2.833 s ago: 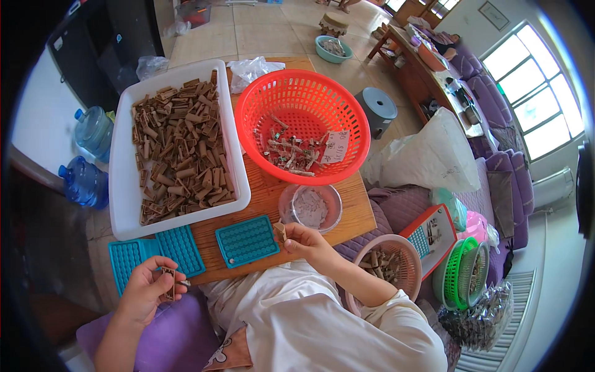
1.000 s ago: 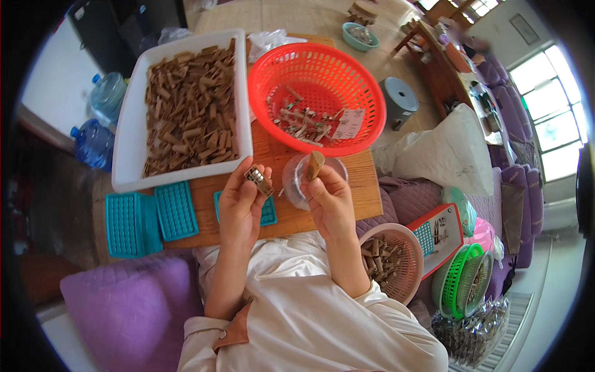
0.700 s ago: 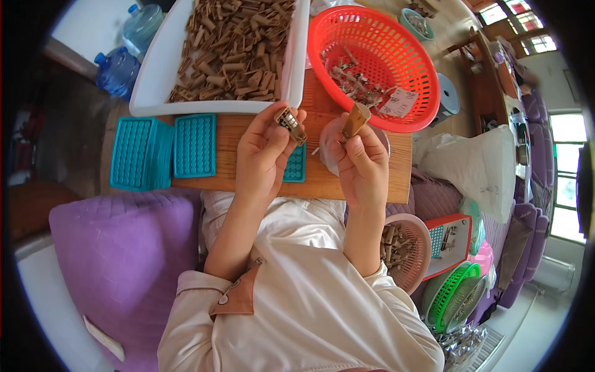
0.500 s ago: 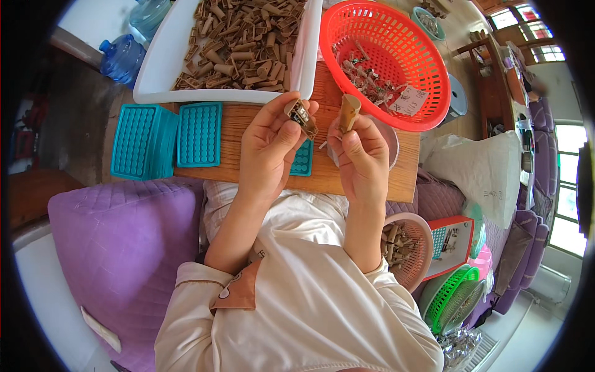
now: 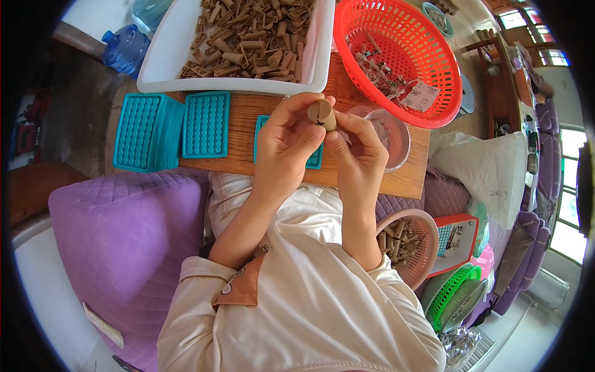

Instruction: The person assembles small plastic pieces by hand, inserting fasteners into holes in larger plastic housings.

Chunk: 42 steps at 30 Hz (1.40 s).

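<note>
Both hands meet over the table around a small brown plastic cylinder, whose two half-shells are together with a dark seam across its round end. My left hand grips it from the left, thumb and fingers closed. My right hand pinches it on the right with thumb and forefinger. Under the hands lies a teal dimpled tray, partly hidden by the left hand. Behind them, a white bin holds a heap of brown half-shells.
Stacked teal trays and a single one stand left on the wooden table. A clear round bowl and red basket with small parts are at right. Lower right sits a pink basket of brown cylinders.
The half-shell with inner parts in my left hand and the half-shell in my right hand have come together into one cylinder. My right hand has moved left to meet the left.
</note>
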### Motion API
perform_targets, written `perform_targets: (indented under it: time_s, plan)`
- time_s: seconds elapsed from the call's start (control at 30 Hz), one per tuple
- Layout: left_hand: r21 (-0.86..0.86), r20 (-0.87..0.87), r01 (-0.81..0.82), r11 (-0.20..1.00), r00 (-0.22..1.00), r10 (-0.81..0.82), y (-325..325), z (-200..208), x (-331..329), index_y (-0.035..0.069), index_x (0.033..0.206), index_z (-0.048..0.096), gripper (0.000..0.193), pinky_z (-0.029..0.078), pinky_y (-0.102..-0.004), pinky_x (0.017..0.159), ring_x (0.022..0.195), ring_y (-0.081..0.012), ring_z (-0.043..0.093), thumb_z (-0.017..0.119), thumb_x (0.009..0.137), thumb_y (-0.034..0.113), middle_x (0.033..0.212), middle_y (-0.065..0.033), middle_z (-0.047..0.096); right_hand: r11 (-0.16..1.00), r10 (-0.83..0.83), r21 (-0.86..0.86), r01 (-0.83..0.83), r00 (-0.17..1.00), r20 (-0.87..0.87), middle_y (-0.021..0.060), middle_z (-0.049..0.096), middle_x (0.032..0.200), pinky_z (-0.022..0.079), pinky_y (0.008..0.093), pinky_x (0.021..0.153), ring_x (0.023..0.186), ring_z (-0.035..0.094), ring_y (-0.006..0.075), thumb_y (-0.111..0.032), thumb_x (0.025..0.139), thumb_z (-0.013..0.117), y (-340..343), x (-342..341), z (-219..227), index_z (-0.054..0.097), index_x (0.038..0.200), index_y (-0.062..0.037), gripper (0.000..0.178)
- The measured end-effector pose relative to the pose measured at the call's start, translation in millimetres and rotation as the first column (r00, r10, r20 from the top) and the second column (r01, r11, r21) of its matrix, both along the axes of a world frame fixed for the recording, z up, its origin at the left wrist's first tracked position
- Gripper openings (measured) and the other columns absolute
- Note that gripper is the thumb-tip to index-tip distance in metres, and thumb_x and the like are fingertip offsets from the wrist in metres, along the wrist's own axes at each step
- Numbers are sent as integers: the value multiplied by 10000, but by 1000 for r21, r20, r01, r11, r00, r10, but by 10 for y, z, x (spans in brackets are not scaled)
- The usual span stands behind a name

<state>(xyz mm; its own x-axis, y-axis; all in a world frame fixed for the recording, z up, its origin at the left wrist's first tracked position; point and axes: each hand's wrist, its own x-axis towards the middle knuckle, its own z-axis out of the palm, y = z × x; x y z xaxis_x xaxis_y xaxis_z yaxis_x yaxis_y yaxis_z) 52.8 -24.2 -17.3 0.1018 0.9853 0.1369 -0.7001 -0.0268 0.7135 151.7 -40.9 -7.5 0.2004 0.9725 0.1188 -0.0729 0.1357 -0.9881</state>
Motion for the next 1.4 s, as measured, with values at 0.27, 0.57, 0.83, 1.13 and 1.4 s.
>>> perform_targets:
  time_s: [0.27,0.57,0.83,1.13,1.4]
  plan:
    - [-25,50,-48,999,998,49,-38,36,18,-2,1090,434,322,389,-250,848,955,-130,498,521,781,-2,1055,-112,512,998,-48,39,51,996,-72,74,522,923,436,215,713,832,521,122,35,728,578,-58,-9,25,545,937,33,211]
    - [48,12,28,998,1000,-29,-33,-4,25,-24,1097,433,334,399,-249,843,956,-131,500,524,777,-8,1045,-101,516,997,-59,53,57,998,39,71,522,905,447,223,724,834,529,130,64,707,584,-87,7,9,533,907,43,208]
    - [62,-206,-146,987,966,156,-130,-1,98,-31,1088,453,385,403,-225,785,889,-111,495,604,745,55,1006,-79,514,995,-97,25,93,954,283,52,547,843,431,218,703,779,520,95,60,739,544,-81,-70,-54,503,873,25,144]
    - [202,-393,-179,963,886,247,-129,-144,108,-6,1030,497,327,431,-221,673,766,-112,534,608,736,84,899,-79,566,987,-163,55,154,952,259,94,519,801,473,239,591,693,536,163,99,655,568,-103,-60,-226,514,838,26,205]
    - [332,-459,-215,918,814,356,-65,-196,120,4,917,504,173,452,-260,608,678,-202,574,519,780,108,789,-111,577,984,0,150,-97,840,543,113,477,658,363,282,446,503,464,223,15,718,516,-85,-66,-280,505,932,28,215]
